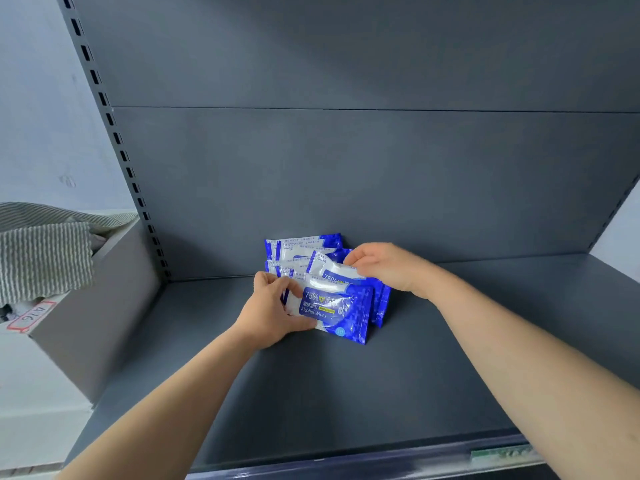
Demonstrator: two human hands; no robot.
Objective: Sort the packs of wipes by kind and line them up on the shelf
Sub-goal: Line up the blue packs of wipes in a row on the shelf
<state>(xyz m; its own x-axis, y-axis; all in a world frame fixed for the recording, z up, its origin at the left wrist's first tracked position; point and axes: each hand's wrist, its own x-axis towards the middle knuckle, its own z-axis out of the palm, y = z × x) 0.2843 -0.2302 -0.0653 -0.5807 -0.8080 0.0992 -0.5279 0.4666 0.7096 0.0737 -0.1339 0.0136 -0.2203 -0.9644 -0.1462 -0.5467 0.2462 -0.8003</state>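
Lining up, I judge: my left hand [273,308] grips the front blue-and-white plastic wipes pack [337,311], right hand [384,266] pinches the pack behind [332,270], both needing squaring next.

The only view sits on the person's head, looking forward and down across the shelf [450,358] from just outside its front edge (wide-angle, so the sides splay outward). It faces the back panel [346,168] nearly square on and close in. The shelf spans most of the frame, its back left corner beside the slotted upright [117,138].
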